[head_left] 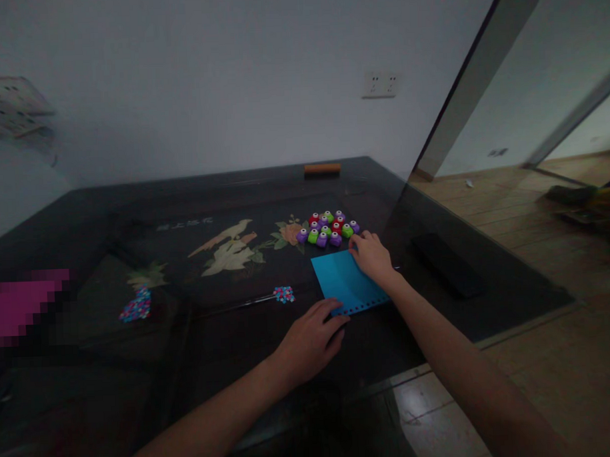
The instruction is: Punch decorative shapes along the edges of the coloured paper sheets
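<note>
A blue sheet of paper with a row of punched holes along its near edge lies on the dark table. My left hand is at its near left corner, with the corner between thumb and fingers. At the far right corner, the curled fingers of my right hand grip the sheet's edge. Just beyond the paper sits a cluster of small purple, green and red pieces with white, eye-like tops. Left of the sheet lies a small pile of pink, blue and white bits.
A larger pile of similar bits lies farther left, near a pixelated pink area. Toward the wall rests an orange-brown cylinder. A black flat object lies right of my right arm. The table's right edge borders the floor.
</note>
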Motion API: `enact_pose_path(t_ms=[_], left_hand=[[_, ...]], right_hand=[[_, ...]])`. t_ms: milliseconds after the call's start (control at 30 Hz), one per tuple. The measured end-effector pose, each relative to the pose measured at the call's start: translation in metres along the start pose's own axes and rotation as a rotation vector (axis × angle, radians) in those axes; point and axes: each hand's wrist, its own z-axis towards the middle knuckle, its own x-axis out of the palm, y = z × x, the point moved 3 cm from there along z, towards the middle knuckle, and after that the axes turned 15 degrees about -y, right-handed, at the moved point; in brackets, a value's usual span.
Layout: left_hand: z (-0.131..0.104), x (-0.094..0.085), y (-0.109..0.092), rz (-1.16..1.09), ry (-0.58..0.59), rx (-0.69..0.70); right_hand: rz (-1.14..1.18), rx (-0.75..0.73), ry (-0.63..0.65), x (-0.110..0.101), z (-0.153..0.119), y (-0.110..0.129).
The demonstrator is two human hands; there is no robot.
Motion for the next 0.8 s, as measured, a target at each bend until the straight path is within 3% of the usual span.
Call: enact_pose_path(t_ms=[800], left_hand=[[0.0017,-0.0009,0.0002,0.008,0.009,-0.013]], right_hand=[[0.009,-0.010,-0.019,0.0015,0.0001,-0.0003]])
